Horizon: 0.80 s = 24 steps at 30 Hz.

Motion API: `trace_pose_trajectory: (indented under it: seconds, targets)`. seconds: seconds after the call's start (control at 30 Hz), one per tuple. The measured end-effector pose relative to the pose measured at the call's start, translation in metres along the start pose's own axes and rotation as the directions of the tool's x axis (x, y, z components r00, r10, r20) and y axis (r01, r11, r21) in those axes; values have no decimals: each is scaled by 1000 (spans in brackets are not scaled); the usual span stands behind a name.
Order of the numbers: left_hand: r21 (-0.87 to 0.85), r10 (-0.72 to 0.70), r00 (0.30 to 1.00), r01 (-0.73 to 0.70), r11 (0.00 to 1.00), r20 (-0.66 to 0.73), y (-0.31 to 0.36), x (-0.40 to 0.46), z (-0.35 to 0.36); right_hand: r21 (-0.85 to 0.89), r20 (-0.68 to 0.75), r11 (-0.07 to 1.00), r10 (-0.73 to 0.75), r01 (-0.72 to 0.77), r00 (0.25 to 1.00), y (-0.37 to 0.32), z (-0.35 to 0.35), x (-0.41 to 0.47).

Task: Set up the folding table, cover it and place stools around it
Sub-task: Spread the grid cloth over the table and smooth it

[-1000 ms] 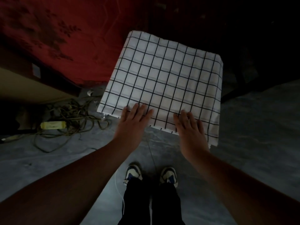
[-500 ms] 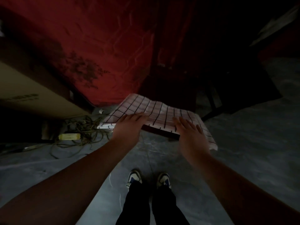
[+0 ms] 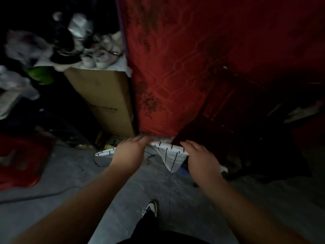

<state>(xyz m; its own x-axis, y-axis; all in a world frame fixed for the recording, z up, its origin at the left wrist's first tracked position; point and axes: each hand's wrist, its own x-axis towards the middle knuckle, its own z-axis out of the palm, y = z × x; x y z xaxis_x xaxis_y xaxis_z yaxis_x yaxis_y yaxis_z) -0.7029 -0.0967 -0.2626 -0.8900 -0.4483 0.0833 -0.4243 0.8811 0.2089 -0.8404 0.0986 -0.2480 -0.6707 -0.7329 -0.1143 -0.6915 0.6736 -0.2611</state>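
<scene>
Both hands, left hand (image 3: 129, 153) and right hand (image 3: 202, 158), grip the near edge of the checked cloth (image 3: 173, 160) over the worktop, seen edge-on and dim. Covering seems underway; next, smoothing it flat.

You see a big red cloth (image 3: 202, 71) hanging in front of you, with dark stains on it. Just beside it on your left stands a tall brown cardboard box (image 3: 105, 101). On top of the box sit blurry white cups (image 3: 95, 62). Something green (image 3: 40, 77) lies further left. A red thing (image 3: 21, 161) rests on the grey floor (image 3: 175, 191). One shoe (image 3: 150, 207) shows below.
</scene>
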Motion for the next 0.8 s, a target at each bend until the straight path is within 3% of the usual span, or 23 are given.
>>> trace_pose_trajectory:
  seconds: [0.2,0.33,0.43,0.63,0.8]
  targets:
    - [2,-243,957,246,969,-160,15,-99,-57,34,-83,953,-299,303,951,-32,-24,-41]
    - [-60,-415,864,416,907,-284,38,-174,-88,61,-126,880,-462,472,878,-58,-37,-75]
    - [-90,-527,794,527,845,-303,49,-234,-111,118,-131,823,-542,556,830,-89,-40,-102]
    - [-126,-737,585,748,652,-339,54,-348,-149,186,-95,660,-726,728,681,-165,-29,-163]
    - [-214,-849,389,851,480,-358,53,-443,-181,218,-83,506,-842,834,533,-235,-23,-223]
